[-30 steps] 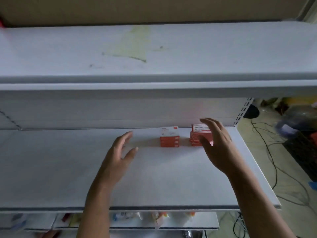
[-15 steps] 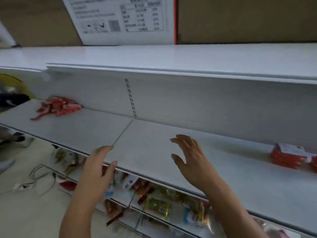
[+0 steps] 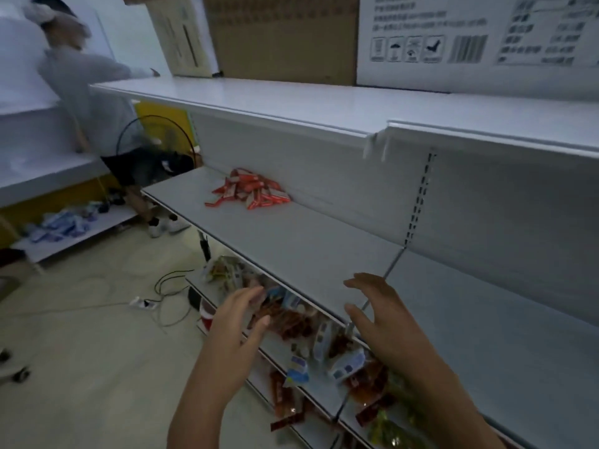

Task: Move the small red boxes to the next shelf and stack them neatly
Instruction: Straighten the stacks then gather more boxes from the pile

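Observation:
A loose heap of several small red boxes [image 3: 249, 191] lies far back on the left section of the white middle shelf [image 3: 291, 241], against its back panel. My left hand [image 3: 238, 322] hovers in front of the shelf's front edge, fingers spread and empty. My right hand [image 3: 377, 311] floats over the front edge near the seam between the two shelf sections, also spread and empty. Both hands are well short of the heap. The stacked red boxes on the right section are out of the frame.
A person in a grey top [image 3: 90, 102] stands at the shelf's far left end. The lower shelf [image 3: 311, 384] holds several snack packets. Cables and a power strip [image 3: 144, 303] lie on the floor. Cardboard cartons [image 3: 285, 37] sit on the top shelf.
My view has swung left, from the neat stacks on the right section to the loose heap on the left section. Both hands have drawn back from the stacks and stay empty.

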### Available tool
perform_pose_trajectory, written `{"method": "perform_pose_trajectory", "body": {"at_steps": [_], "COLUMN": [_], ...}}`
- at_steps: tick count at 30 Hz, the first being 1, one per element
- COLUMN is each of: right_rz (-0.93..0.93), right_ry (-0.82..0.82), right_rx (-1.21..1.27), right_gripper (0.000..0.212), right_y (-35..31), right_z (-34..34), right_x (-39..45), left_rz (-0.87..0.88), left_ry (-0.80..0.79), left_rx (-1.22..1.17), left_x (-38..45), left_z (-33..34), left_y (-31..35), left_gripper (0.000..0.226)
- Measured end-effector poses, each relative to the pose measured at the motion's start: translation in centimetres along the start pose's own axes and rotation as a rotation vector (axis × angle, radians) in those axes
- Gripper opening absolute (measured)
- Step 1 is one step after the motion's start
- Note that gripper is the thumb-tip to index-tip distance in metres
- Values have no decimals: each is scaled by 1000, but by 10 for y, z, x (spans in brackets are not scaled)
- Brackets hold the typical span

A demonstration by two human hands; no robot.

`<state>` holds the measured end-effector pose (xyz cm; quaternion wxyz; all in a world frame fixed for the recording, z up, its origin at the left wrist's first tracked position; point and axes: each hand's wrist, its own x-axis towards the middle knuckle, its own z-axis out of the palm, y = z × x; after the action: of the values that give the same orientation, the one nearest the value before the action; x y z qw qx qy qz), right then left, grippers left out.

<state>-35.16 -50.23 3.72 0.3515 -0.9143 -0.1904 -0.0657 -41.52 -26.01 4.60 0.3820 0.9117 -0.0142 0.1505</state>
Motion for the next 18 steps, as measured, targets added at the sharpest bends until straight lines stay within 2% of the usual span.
{"method": "perform_pose_trajectory", "body": {"at_steps": [6, 11, 18], "right_rz": [-1, 84, 209], "right_ry": [-51, -83, -149], "right_rx": [105, 171, 159], "right_gripper": [34, 36, 44], "right_y": [-24, -42, -52], "right_z": [77, 124, 181], "right_x": [113, 200, 273], "left_rz": [-35, -66, -112], "left_ry": [28, 7, -21], "left_rx": [24, 29, -23], "left_x": [74, 145, 221], "left_z": [-45, -85, -105], "left_y": [-80, -138, -218], "left_gripper": [40, 38, 38]}}
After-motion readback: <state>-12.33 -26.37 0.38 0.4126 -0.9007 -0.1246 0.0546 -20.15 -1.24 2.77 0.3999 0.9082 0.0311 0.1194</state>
